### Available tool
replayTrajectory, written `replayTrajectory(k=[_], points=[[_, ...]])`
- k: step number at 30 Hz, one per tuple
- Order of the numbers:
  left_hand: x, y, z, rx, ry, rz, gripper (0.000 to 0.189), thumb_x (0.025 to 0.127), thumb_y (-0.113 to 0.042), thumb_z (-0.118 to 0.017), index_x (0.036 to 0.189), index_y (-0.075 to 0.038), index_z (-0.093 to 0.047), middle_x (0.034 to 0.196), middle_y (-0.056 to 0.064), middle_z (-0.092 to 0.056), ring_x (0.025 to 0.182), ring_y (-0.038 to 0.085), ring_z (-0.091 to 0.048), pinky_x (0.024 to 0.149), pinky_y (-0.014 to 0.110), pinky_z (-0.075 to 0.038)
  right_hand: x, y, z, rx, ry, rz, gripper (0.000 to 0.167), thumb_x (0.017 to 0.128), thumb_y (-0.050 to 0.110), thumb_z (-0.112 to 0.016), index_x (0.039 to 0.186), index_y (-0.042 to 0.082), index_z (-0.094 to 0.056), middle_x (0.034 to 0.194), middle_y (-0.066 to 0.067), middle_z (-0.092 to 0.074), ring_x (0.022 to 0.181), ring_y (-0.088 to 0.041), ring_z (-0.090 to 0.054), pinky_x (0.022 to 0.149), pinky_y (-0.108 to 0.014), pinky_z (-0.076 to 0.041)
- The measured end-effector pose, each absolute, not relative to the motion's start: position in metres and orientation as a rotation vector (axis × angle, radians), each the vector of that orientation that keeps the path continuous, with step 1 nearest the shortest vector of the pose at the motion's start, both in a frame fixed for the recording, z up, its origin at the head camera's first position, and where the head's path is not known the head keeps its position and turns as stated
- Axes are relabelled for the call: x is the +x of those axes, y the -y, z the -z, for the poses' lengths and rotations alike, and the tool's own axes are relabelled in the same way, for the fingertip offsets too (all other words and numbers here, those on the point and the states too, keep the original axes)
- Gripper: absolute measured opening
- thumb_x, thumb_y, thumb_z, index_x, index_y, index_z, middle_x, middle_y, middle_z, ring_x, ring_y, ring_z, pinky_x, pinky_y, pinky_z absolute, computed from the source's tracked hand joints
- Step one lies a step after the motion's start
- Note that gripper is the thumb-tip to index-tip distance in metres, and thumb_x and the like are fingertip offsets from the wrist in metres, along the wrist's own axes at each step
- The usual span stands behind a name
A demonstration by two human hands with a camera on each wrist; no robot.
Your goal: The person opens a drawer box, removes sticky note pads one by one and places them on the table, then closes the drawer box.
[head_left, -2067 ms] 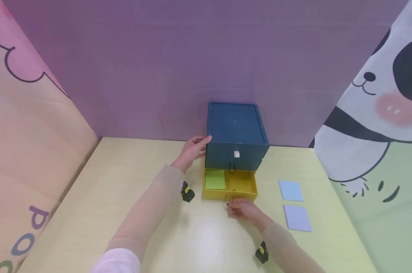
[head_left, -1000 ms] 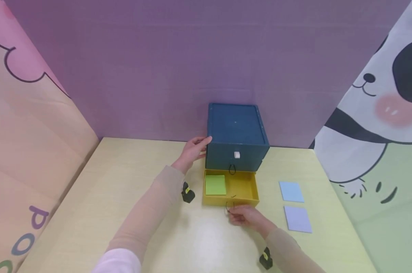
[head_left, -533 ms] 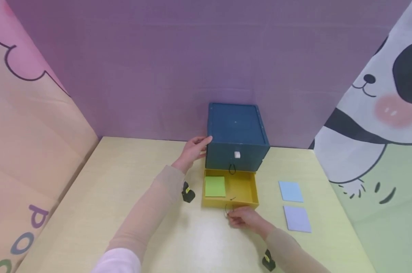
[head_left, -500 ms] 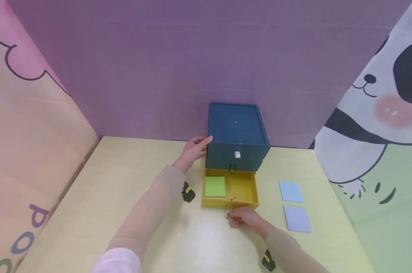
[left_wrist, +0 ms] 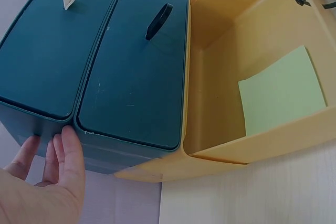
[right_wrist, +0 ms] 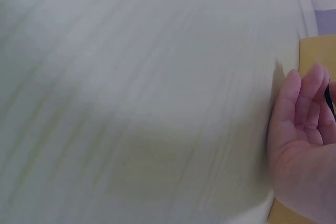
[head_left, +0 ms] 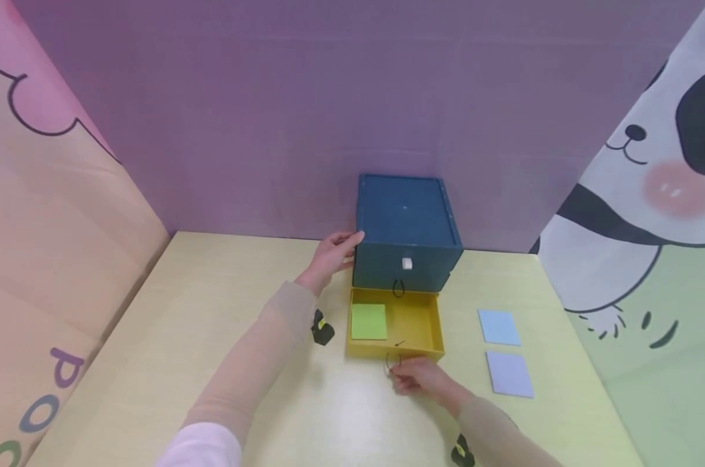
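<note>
A small dark-blue drawer cabinet [head_left: 409,211] stands at the back of the table. Its bottom yellow drawer [head_left: 416,321] is pulled out toward the front. On the drawer's left side lies a green sticky-note pad [head_left: 369,322]. My left hand [head_left: 331,255] rests on the cabinet's left side, its fingers fairly straight against the wall, as the left wrist view [left_wrist: 58,177] also shows. With thumb and fingers, my right hand [head_left: 421,377] pinches the black loop handle [head_left: 390,363] on the drawer's front. In the right wrist view the fingertips partly hide that loop.
To the right of the drawer, a blue note pad [head_left: 499,327] and a purple note pad [head_left: 510,374] lie flat on the table [head_left: 229,272]. The two drawers above have a white tab [head_left: 407,264] and a black loop [head_left: 398,289]. A purple cloth [head_left: 259,130] hangs behind.
My right hand has moved toward the front, drawing the yellow drawer further out, so more of its inside shows. The green pad has come forward with it. My left hand has stayed on the cabinet.
</note>
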State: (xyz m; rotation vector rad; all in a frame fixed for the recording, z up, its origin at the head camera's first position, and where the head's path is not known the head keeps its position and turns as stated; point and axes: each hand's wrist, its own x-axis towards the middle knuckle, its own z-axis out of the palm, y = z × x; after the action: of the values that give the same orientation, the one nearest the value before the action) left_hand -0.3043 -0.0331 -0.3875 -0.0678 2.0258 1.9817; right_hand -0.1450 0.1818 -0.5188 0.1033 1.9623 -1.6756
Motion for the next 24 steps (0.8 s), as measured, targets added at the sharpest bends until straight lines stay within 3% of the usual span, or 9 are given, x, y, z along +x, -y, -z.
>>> replayTrajectory(k=[24], points=[[-0.306,0.032,0.387,-0.092,-2.023,-1.975,0.057,0.087,-0.042,-0.065,0.132,-0.010,-0.050,0.134,0.009,-0.052,0.116,0.028,-0.053,0.101,0.043,-0.047,-0.134,-0.186,0.517,0.008,-1.980,1.697,0.035,0.093,0.014,-0.055,0.111,-0.016,-0.058,0.079,0.000,-0.067,0.072,-0.009,-0.062,0.075,-0.029,-0.058]])
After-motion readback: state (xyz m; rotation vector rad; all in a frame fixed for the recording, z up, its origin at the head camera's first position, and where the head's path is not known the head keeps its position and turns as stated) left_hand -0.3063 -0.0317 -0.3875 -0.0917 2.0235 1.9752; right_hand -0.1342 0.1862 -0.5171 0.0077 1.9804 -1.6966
